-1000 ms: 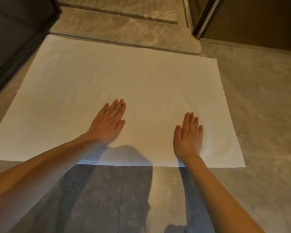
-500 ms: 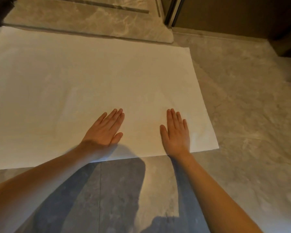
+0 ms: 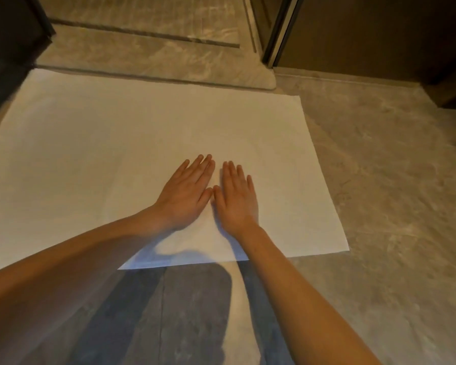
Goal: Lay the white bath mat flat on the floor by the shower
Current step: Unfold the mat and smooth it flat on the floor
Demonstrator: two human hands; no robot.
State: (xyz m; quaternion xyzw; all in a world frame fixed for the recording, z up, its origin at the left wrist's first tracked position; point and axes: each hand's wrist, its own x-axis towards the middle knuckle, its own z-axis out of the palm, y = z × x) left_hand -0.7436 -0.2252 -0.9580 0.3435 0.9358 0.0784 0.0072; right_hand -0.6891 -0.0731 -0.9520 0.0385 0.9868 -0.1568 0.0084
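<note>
The white bath mat (image 3: pixel 116 143) lies spread flat on the marble floor, its far edge along the shower's raised threshold (image 3: pixel 153 63). My left hand (image 3: pixel 186 193) rests palm down on the mat near its middle, fingers straight and holding nothing. My right hand (image 3: pixel 236 197) lies palm down right beside it, the thumbs nearly touching. Both forearms reach in from the bottom of the view and cast shadows over the mat's near edge.
The shower's metal door frame (image 3: pixel 277 32) stands at the back right, with a dark wall panel (image 3: pixel 379 32) beyond it. A dark cabinet or door (image 3: pixel 5 48) fills the back left. Bare marble floor (image 3: pixel 392 206) stretches to the right of the mat.
Both hands have slid inward and a little forward on the mat, from well apart to side by side. The view has shifted slightly.
</note>
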